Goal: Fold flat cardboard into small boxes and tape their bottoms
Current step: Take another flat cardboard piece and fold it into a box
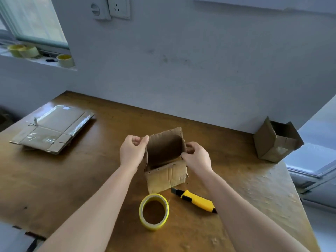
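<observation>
Two hands pinch small open box mid-table: left hand grips its left wall, right hand its right wall. Tape roll just in front of box, yellow utility knife front-right. Flat cardboard stack far left of box; second folded box far right, by wall. Wooden table.

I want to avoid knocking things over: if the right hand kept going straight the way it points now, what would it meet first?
The right hand points forward and slightly left, already gripping the open box at its right wall. Going on, it would push into that box first; beyond it lie bare table and the wall, though depth is unclear.
</observation>
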### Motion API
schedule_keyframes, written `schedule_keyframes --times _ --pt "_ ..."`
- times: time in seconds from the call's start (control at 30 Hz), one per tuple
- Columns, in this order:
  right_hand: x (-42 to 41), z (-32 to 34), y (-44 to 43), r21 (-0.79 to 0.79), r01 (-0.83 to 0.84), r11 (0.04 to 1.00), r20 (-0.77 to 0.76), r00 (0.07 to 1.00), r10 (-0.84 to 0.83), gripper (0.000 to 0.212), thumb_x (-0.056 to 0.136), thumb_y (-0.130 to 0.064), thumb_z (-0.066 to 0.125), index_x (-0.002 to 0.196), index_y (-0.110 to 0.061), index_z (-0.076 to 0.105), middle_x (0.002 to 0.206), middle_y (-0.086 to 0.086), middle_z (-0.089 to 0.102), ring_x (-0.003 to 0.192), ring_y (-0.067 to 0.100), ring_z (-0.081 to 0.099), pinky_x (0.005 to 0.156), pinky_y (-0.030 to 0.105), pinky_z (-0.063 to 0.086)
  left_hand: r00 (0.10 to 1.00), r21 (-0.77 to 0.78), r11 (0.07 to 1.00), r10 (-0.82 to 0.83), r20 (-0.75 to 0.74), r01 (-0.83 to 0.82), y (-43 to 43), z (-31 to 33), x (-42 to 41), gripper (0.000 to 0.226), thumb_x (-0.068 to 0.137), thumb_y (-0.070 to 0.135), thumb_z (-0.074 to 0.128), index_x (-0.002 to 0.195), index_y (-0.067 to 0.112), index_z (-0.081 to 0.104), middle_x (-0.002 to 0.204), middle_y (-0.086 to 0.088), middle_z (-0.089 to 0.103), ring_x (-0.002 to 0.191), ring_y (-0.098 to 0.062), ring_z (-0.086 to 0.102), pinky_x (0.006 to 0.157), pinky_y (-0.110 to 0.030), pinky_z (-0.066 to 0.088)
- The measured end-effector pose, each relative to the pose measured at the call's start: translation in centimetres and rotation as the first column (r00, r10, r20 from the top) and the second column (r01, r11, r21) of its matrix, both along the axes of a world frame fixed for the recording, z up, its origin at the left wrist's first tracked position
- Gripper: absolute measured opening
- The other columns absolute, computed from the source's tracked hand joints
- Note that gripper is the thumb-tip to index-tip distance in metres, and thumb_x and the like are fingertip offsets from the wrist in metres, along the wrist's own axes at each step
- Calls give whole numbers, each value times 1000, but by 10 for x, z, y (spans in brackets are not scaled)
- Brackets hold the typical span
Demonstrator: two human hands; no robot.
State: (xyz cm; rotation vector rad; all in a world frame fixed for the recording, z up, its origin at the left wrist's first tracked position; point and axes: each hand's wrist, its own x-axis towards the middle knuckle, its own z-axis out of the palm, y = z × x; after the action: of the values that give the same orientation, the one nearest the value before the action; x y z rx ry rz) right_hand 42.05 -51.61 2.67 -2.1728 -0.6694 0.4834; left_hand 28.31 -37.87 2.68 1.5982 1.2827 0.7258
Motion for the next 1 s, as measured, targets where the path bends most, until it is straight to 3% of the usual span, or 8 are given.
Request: schedule_keyframes --times 0.13,0.27,0.33,0.47,0.57,0.7,0.87,1.0 --pt "4 -5 0 -54 -39 998 28 999 40 52 90 -25 63 139 -24 45 126 3 61 103 18 61 84 33 57 989 23 998 -64 133 62 -17 -7 -8 21 91 26 48 85 13 63 85 1 62 86 -15 55 65 -22 39" --pt "4 -4 2 -120 -138 983 94 984 150 49 91 -41 60 136 -24 51 123 3 58 100 15 55 80 28 52 956 60 955 -293 8 292 -18 -26 -16 34 88 12 40 79 24 70 121 -1 66 128 -13 47 110 -36 33" --pt "4 -3 3 -165 -192 968 101 973 210 53 91 -49 56 138 -24 50 124 1 54 98 12 50 76 24 47 940 65 938 -338 -50 341 -12 -30 -17 40 88 -3 43 87 27 70 131 2 61 136 -10 39 116 -37 26" --pt "9 1 6 -150 -262 953 -7 965 264 42 100 -35 38 136 -22 54 117 1 50 101 14 48 82 25 40 910 168 902 -365 -198 398 6 -25 -12 24 91 5 58 96 22 74 125 5 64 128 -13 46 110 -33 35" --pt "16 2 10 -106 -247 963 -41 969 244 39 97 -20 48 135 -20 56 121 3 60 100 15 54 81 26 47 814 236 823 -386 -435 516 14 -19 -5 21 94 20 58 107 17 74 124 6 63 125 -16 41 103 -30 34" --pt "23 2 14 -75 -197 977 -124 975 187 32 85 -14 71 115 -21 62 100 0 61 80 12 58 56 20 46 738 200 760 -472 -482 618 12 -11 -5 43 95 48 48 108 17 74 126 7 62 128 -13 36 101 -28 32" --pt "25 -2 22 -139 -180 974 -154 975 159 35 78 -6 75 105 -22 59 99 4 61 70 15 57 49 20 43 561 98 621 -617 -551 778 11 -12 -16 85 71 78 51 133 20 56 144 5 47 136 -8 32 112 -33 28" --pt "24 -2 24 -156 -164 974 -118 982 147 26 84 -1 62 102 -21 62 91 0 59 62 15 57 46 19 42 737 240 717 -533 -415 654 5 -17 -13 82 77 43 75 146 29 33 148 5 36 132 -13 41 106 -34 39"
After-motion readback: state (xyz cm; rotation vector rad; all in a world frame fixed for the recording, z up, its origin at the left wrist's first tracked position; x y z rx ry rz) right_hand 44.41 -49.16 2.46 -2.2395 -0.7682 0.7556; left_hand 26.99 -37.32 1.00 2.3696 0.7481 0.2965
